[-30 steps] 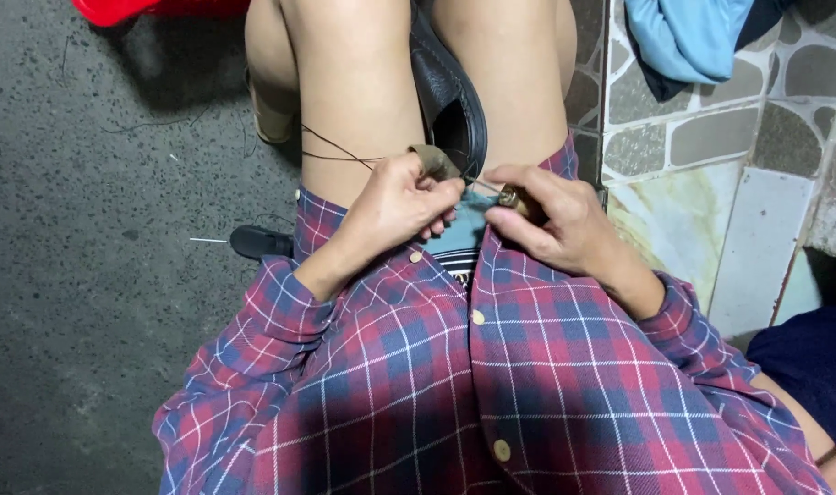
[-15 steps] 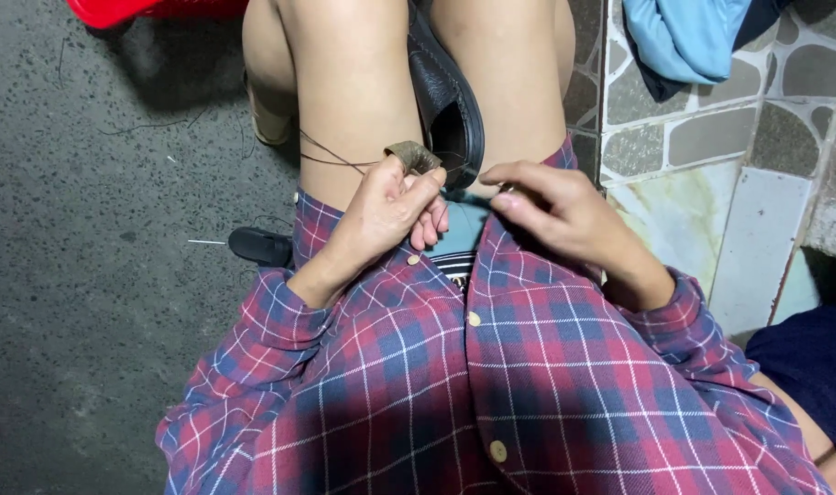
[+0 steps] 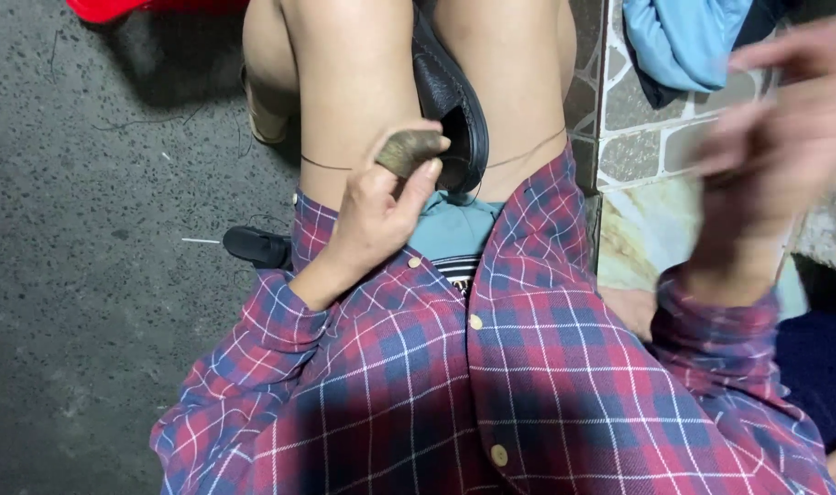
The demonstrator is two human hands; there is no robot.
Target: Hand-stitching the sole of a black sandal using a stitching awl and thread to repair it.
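Black leather shoe (image 3: 454, 119) wedged upright between the bare knees, opening toward the lap, so clamped without hands. Left hand (image 3: 377, 215) pinching a small brown lump (image 3: 409, 149) just beside the shoe's rim, on the taut thread (image 3: 528, 151) crossing both thighs. Right hand (image 3: 775, 147) raised by the tiled wall (image 3: 638, 151), blurred; grip impossible to tell.

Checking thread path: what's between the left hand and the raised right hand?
Head view: a taut thin thread crosses the thigh between left hand and blurred right hand, passing the black shoe.
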